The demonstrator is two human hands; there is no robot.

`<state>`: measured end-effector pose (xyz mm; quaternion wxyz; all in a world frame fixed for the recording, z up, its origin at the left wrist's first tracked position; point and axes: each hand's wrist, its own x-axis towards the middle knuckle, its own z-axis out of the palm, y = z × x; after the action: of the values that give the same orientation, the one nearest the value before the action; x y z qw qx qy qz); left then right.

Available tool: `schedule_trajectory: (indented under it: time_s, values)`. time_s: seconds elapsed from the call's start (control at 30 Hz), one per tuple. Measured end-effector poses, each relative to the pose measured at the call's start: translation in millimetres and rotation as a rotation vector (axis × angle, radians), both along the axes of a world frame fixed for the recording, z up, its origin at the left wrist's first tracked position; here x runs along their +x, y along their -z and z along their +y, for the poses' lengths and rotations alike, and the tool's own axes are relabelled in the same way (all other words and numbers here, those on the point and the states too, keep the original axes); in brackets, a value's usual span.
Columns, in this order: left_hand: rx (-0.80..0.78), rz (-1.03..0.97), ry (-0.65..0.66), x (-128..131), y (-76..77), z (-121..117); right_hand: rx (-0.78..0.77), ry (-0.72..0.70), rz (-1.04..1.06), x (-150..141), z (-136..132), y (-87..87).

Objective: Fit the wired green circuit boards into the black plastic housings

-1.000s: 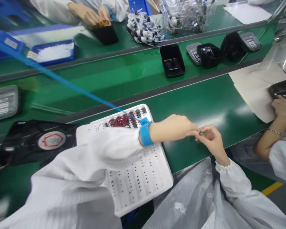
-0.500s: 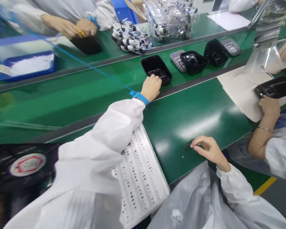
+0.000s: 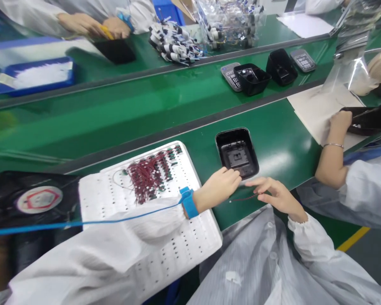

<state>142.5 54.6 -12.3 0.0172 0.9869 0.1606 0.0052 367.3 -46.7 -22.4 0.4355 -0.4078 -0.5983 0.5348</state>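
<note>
A black open plastic housing [image 3: 238,157] rests on the green bench in front of me, its hollow side up. My left hand [image 3: 221,189], with a blue wrist strap [image 3: 189,202], has its fingers closed on the near edge of the housing. The thumb is hidden. Close beside it, my right hand [image 3: 277,197] pinches a thin red wire lead [image 3: 244,198] between thumb and finger, the index finger pointing toward the housing. A small white connector ends the lead; whatever sits at the pinched end is too small to tell.
A white foam tray [image 3: 190,250] with small boards and red wires [image 3: 149,173] lies left. Beyond runs a green conveyor [image 3: 120,106] carrying black housings [image 3: 252,79] and grey display panels [image 3: 303,60]. A co-worker's hand [image 3: 340,123] holds a black housing on the right; another person works across.
My left hand has brought the black housing from the conveyor onto the bench before me. The right hand keeps the wire lead. The co-worker on the right has shifted their housing.
</note>
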Motion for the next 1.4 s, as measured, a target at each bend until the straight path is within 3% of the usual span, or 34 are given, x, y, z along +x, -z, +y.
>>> schedule_trajectory:
  time_s: [0.1, 0.17, 0.3, 0.43, 0.53, 0.7, 0.83, 1.0, 1.17, 1.3, 1.4]
  values:
    - [-0.138, -0.022, -0.034, -2, 1.0, -7, 0.146, 0.09, -0.091, -3, 11, -6.4]
    - [-0.226, -0.129, -0.087, -2, -5.5, -13, 0.155, 0.166, -0.07, -8, 19, -7.8]
    - [-0.447, -0.267, -0.168, 3, -20.2, -30, 0.032, 0.196, 0.063, -25, 27, -6.0]
    - [-0.621, -0.262, -0.345, 4, -21.9, -39, -0.088, 0.188, 0.154, -38, 24, -5.6]
    - [-0.86, -0.323, -0.412, 2, -21.0, -40, -0.022, 0.234, 0.014, -38, 19, -7.3]
    - [-1.48, -0.417, -0.593, 8, -21.4, -40, 0.293, 0.383, -0.356, -36, 15, -6.4]
    - [-1.728, -0.433, -0.692, 14, -17.8, -39, 0.359, 0.32, -0.485, -34, 14, -7.7]
    - [-1.876, -0.445, -0.657, 13, -14.5, -38, 0.361, 0.142, -0.571, -24, 13, -17.3]
    - [-2.008, -0.452, -0.602, 10, -13.9, -36, 0.348, 0.077, -0.64, -22, 10, -25.6]
    - [-1.857, -0.417, -0.504, 8, -13.5, -33, 0.403, 0.129, -0.69, -28, 11, -29.3]
    - [-1.481, -0.272, -0.45, 2, -13.6, -33, 0.379, 0.133, -0.699, -27, 18, -27.6]
